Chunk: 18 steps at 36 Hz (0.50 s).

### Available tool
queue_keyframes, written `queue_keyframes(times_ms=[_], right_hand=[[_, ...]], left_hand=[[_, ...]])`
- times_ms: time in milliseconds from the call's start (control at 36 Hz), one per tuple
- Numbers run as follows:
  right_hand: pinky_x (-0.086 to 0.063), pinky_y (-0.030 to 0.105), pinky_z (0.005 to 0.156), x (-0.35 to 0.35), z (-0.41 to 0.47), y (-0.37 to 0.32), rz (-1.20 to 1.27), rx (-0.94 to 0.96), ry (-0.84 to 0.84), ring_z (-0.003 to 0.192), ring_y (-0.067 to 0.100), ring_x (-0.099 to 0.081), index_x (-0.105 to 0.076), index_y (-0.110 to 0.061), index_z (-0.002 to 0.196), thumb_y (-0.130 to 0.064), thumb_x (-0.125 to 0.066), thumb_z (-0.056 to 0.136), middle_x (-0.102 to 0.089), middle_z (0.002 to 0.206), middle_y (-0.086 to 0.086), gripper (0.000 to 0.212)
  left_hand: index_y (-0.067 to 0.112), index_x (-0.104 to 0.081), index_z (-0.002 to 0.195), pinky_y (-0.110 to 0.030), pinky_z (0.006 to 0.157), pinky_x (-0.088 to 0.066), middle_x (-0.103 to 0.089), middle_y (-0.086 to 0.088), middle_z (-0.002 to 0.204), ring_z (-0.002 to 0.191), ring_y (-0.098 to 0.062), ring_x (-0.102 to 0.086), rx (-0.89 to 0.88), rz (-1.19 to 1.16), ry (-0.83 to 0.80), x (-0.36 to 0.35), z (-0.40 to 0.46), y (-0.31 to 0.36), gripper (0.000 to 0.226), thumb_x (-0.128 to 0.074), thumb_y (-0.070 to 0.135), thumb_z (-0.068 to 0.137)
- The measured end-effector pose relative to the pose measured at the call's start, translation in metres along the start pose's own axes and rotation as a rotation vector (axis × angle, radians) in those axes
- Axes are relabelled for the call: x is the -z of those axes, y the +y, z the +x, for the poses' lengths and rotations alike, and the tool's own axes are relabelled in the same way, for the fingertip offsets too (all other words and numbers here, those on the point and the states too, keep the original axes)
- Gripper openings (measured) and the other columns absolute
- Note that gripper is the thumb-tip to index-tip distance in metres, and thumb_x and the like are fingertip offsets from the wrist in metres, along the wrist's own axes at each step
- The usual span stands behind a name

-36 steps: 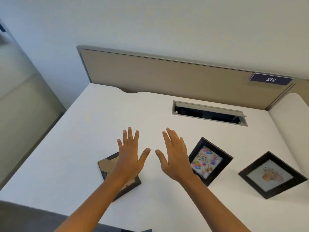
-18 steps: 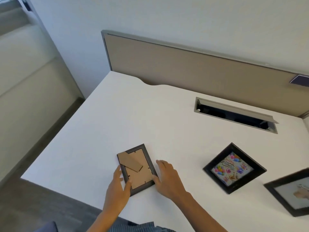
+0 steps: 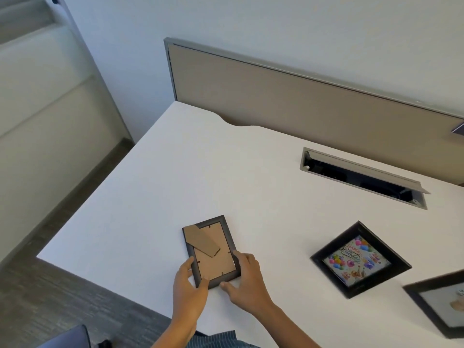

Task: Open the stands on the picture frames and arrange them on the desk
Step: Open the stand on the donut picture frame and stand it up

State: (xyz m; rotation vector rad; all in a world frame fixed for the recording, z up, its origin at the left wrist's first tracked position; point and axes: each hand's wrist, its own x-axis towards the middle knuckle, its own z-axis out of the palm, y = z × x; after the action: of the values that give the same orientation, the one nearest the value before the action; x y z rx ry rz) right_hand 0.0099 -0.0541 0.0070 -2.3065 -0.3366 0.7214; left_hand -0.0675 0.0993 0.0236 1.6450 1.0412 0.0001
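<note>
A black picture frame lies face down near the front of the white desk, brown backing up, its cardboard stand folded flat against the back. My left hand grips its near left corner and my right hand grips its near right corner. A second black frame with a colourful birthday picture lies face up to the right. A third frame lies face up at the right edge, partly cut off.
A grey cable tray with its lid raised is sunk into the desk at the back right. A beige partition panel runs along the desk's far edge. The desk's left edge drops to grey carpet.
Both hands came down from hovering flat over the desk and took hold of the face-down frame's near corners. The view swung left, shifting the other two frames to the right.
</note>
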Motion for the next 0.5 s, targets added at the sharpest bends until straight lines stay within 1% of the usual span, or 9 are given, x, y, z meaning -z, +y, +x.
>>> queue_keyframes(times_ms=[56,83,111,139,222,278,417,500], right_hand=[[-0.037,0.006,0.108,0.003,0.000,0.004,0.073,-0.002,-0.003,0.134,0.010,-0.043,-0.033,-0.026,0.163,-0.037,-0.088,0.087,-0.039,0.143,-0.007,0.095],[-0.035,-0.002,0.101,0.004,0.001,0.006,0.108,-0.002,-0.004,0.131,0.008,-0.044,-0.035,-0.026,0.162,-0.032,-0.090,0.086,-0.038,0.142,-0.007,0.094],[-0.035,-0.006,0.096,0.006,0.002,0.008,0.133,0.001,-0.003,0.130,0.008,-0.045,-0.037,-0.026,0.161,-0.028,-0.091,0.086,-0.038,0.141,-0.006,0.093],[-0.035,-0.007,0.094,0.007,0.002,0.009,0.147,0.007,0.000,0.130,0.009,-0.046,-0.039,-0.025,0.160,-0.024,-0.092,0.085,-0.039,0.140,-0.005,0.092],[-0.035,-0.007,0.097,0.013,0.003,0.012,0.159,0.051,0.009,0.129,0.011,-0.048,-0.045,-0.022,0.160,-0.012,-0.093,0.084,-0.041,0.138,-0.001,0.090],[-0.034,-0.007,0.098,0.017,0.003,0.012,0.136,0.088,0.031,0.127,0.011,-0.049,-0.049,-0.022,0.158,-0.007,-0.092,0.084,-0.043,0.136,-0.001,0.087],[-0.042,-0.001,0.098,0.033,0.002,0.009,0.033,0.233,0.136,0.117,0.016,-0.057,-0.064,-0.008,0.149,0.005,-0.088,0.086,-0.056,0.129,0.006,0.069],[-0.046,0.002,0.097,0.041,0.002,0.006,-0.013,0.334,0.203,0.111,0.015,-0.061,-0.071,-0.005,0.142,0.007,-0.086,0.086,-0.062,0.123,0.009,0.059]], left_hand=[[0.025,-0.047,0.151,-0.039,0.112,-0.047,-0.055,-0.002,0.147,0.131,-0.017,-0.052,-0.003,-0.027,0.002,0.000,-0.002,0.000,0.068,-0.075,0.006,0.092],[0.025,-0.047,0.151,-0.039,0.112,-0.047,-0.054,-0.001,0.147,0.134,-0.018,-0.052,-0.007,-0.035,-0.001,0.000,-0.003,0.000,0.070,-0.076,0.005,0.091],[0.026,-0.048,0.151,-0.039,0.112,-0.048,-0.054,0.000,0.146,0.134,-0.018,-0.052,-0.011,-0.045,-0.006,0.001,-0.003,0.000,0.070,-0.076,0.004,0.090],[0.026,-0.048,0.150,-0.038,0.110,-0.050,-0.053,0.000,0.144,0.131,-0.018,-0.053,-0.014,-0.057,-0.012,0.001,-0.004,0.000,0.071,-0.077,0.002,0.090],[0.028,-0.053,0.144,-0.031,0.099,-0.054,-0.047,0.000,0.139,0.123,-0.018,-0.056,-0.023,-0.080,-0.035,0.002,-0.006,0.003,0.069,-0.079,-0.001,0.087],[0.028,-0.055,0.142,-0.030,0.097,-0.054,-0.044,-0.001,0.140,0.122,-0.019,-0.056,-0.039,-0.073,-0.049,0.004,-0.006,0.006,0.069,-0.082,0.001,0.085],[0.020,-0.056,0.144,-0.036,0.101,-0.057,-0.049,-0.006,0.143,0.125,-0.026,-0.060,-0.084,-0.051,-0.122,0.013,-0.012,0.016,0.076,-0.092,0.013,0.078],[0.019,-0.055,0.146,-0.039,0.108,-0.055,-0.047,-0.003,0.142,0.127,-0.025,-0.059,-0.142,-0.016,-0.150,0.018,-0.017,0.021,0.081,-0.094,0.016,0.075]])
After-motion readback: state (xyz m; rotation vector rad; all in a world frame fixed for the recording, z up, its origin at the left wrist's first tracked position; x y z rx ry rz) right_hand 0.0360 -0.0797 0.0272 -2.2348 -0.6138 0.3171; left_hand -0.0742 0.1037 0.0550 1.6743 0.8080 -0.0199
